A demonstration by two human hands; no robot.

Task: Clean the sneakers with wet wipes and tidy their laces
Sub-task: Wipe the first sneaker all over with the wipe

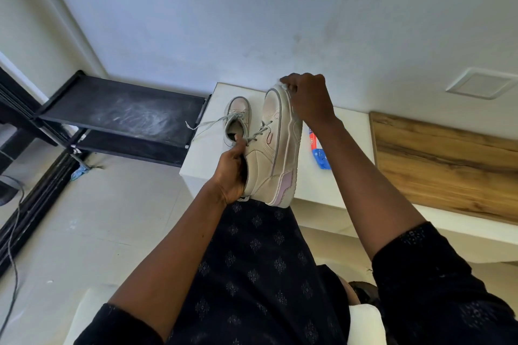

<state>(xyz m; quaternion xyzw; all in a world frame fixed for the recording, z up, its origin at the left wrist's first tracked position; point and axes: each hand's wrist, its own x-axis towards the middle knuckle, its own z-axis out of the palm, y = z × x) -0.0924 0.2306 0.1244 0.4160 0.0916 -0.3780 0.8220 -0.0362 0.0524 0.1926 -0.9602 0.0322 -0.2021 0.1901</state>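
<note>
Head view: the wiping step seems in hand, with the left hand point(231, 173) gripping the raised sneaker point(276, 148) by its collar above the white table point(350, 126). The right hand point(311, 98) pinches a wet wipe point(282, 82) against the toe rim. Next the wipe probably needs firm pressure along the sole edge.

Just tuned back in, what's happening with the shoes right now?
The person's left hand holds the raised sneaker by its opening, while the right hand presses a white wipe against the sole edge near the toe. The other sneaker sits on the white table, its laces loose and trailing. A blue wipes pack lies on the table behind the right forearm.
</note>
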